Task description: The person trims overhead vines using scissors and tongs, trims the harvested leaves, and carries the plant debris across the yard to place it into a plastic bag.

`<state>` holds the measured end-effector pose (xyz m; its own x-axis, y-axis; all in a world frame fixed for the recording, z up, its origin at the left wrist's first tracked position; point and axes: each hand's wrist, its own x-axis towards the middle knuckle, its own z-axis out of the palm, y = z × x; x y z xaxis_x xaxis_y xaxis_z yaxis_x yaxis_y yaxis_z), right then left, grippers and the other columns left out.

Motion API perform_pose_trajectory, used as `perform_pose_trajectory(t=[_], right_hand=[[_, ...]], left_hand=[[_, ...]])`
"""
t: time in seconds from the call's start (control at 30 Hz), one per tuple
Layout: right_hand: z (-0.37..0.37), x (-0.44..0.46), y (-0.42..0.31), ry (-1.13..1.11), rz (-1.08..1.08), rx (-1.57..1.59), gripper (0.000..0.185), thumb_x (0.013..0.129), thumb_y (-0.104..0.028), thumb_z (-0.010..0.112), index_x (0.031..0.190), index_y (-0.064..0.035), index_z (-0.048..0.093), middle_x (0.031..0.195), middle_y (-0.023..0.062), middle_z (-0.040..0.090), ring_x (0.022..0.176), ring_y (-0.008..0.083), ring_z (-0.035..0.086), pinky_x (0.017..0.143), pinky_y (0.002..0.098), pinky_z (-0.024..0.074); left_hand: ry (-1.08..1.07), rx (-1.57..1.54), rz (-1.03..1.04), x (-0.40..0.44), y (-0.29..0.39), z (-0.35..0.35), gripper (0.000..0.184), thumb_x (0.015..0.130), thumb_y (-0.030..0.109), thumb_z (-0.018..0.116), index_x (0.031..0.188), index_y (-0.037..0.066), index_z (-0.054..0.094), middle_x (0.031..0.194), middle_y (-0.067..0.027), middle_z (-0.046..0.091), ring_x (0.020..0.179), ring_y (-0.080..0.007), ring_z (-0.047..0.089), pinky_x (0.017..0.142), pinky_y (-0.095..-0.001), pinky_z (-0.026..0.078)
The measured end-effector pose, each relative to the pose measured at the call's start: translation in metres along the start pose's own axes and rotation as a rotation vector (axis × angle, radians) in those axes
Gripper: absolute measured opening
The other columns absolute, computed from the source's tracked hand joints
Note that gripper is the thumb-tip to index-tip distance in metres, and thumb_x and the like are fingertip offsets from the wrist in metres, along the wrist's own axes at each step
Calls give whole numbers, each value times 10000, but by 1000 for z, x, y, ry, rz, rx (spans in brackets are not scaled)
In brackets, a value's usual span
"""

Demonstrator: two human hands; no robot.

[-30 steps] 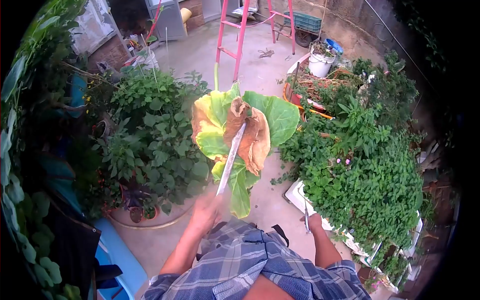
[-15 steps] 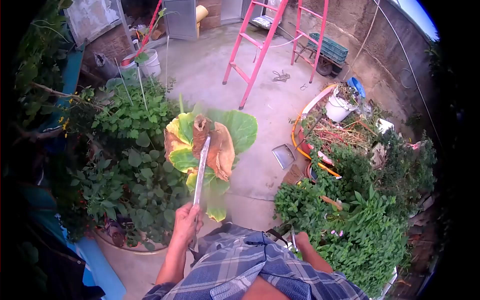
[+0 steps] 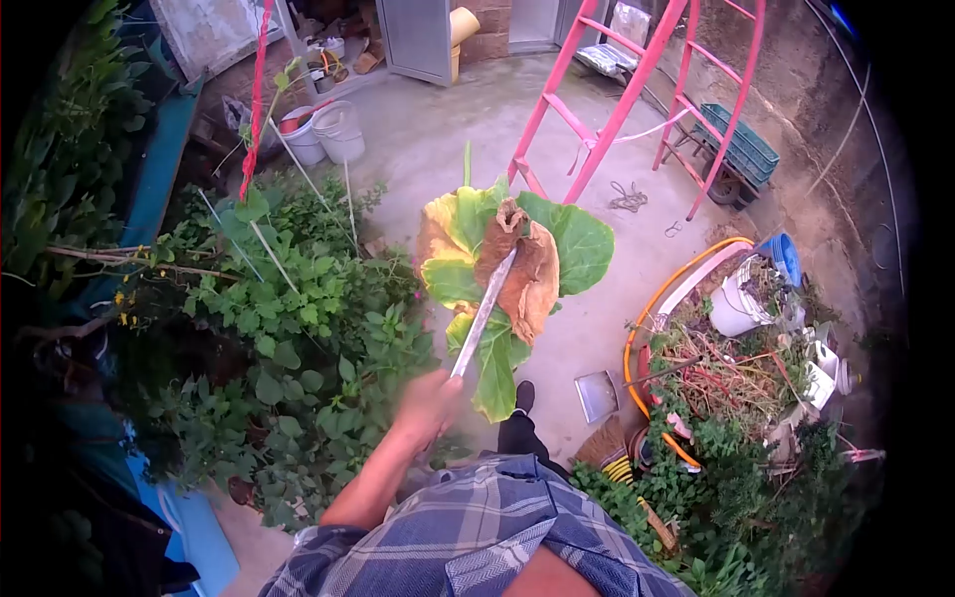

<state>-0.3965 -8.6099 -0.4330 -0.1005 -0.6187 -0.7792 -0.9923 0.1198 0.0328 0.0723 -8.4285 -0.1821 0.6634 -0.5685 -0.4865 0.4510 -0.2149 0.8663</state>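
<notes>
My left hand [image 3: 431, 406], blurred by motion, is closed round the lower end of long metal tongs [image 3: 482, 323]. At their far end hangs a bunch of large leaves: a curled brown dry leaf [image 3: 527, 284] in front, with green and yellowing leaves [image 3: 577, 244] behind and below it. The tongs' tips are hidden against the brown leaf. The bunch is held up over the concrete floor in front of me. My right hand is out of view.
Leafy plants [image 3: 298, 298] grow at left, with a red cord [image 3: 254, 119] above. A pink ladder [image 3: 637, 85] stands ahead. At right are a dustpan [image 3: 597, 397], a broom [image 3: 609, 453], an orange hose [image 3: 631, 348], a white bucket [image 3: 738, 303] and a heap of dry stems [image 3: 731, 373].
My left hand, the tongs and the leaves have moved right in the view. The view has turned left. My right hand, seen low at my right side before, has left the picture.
</notes>
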Motion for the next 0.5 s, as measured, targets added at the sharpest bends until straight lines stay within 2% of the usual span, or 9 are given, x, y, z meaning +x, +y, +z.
perform_pose_trajectory(t=[0.07, 0.17, 0.27, 0.33, 0.37, 0.5], right_hand=[[-41, 37, -56, -2, -34, -30, 414, 695, -345, 728, 783, 57, 680, 796, 256, 648, 801, 384, 650, 742, 441, 519], [-107, 110, -152, 26, -134, -51, 402, 719, -336, 710, 805, 55, 683, 823, 272, 650, 832, 401, 653, 758, 447, 522], [-197, 182, -291, 193, -391, -108, 390, 743, -328, 692, 827, 53, 685, 849, 288, 652, 863, 418, 656, 774, 454, 525], [-255, 201, -403, 305, -584, -135, 345, 718, -286, 714, 732, 57, 675, 783, 286, 649, 798, 430, 655, 722, 470, 516], [-286, 183, -467, 303, -633, -119, 397, 579, -291, 839, 664, 61, 676, 652, 204, 651, 608, 302, 655, 618, 397, 509], [-331, 148, -679, 191, -816, 38, 337, 620, -252, 814, 581, 33, 638, 518, 113, 573, 447, 201, 534, 496, 365, 450]], left_hand=[[23, 19, 9, 53, 12, 6, 292, 968, 318, 536, 847, 53, 541, 608, -3, 492, 394, -79, 431, 343, -217, 310], [89, -85, -12, 114, 65, 16, 286, 966, 322, 542, 858, 57, 544, 606, 3, 497, 396, -75, 435, 345, -214, 313], [168, -186, -5, 180, 104, 9, 281, 965, 317, 542, 858, 58, 544, 609, 0, 502, 393, -76, 438, 343, -213, 322], [213, -238, 32, 209, 122, 4, 280, 966, 315, 538, 857, 57, 544, 610, -1, 506, 392, -76, 441, 342, -212, 327], [255, -231, 27, 222, 132, 3, 272, 967, 306, 537, 869, 53, 547, 615, -6, 512, 390, -77, 446, 338, -212, 335], [318, -294, 39, 285, 154, -29, 275, 969, 308, 533, 890, 45, 553, 621, -12, 519, 386, -79, 446, 336, -212, 341]])
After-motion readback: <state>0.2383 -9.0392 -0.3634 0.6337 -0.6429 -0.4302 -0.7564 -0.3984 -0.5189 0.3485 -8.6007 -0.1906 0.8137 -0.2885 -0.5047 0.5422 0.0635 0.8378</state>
